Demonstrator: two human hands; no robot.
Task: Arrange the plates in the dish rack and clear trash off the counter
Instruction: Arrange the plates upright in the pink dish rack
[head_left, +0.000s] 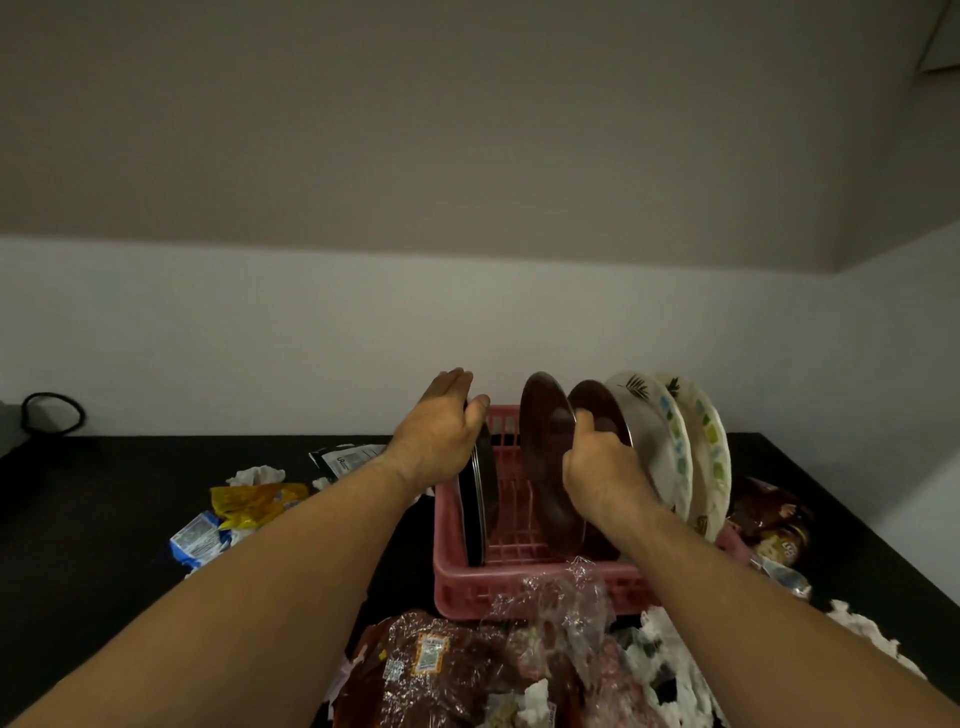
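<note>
A pink plastic dish rack (519, 587) stands on the black counter (104, 519). At its left end stand two dark plates (480, 499) upright; my left hand (441, 421) holds their top edge, thumb on the near side and fingers over the far side. In the middle a brown plate (545, 467) stands on edge, and my right hand (597, 462) grips its rim. Behind it leans a second brown plate (602, 410). Two white plates with leaf and square patterns (685, 447) lean at the right end.
Trash lies around the rack: a yellow wrapper (254, 501), a blue and white packet (200, 540), a white pouch (348, 460) and crumpled tissue (257, 475) on the left, clear and brown plastic bags (467, 665) in front, white paper (670, 670) and dark wrappers (774, 525) at right. A black cable (52, 413) loops at far left.
</note>
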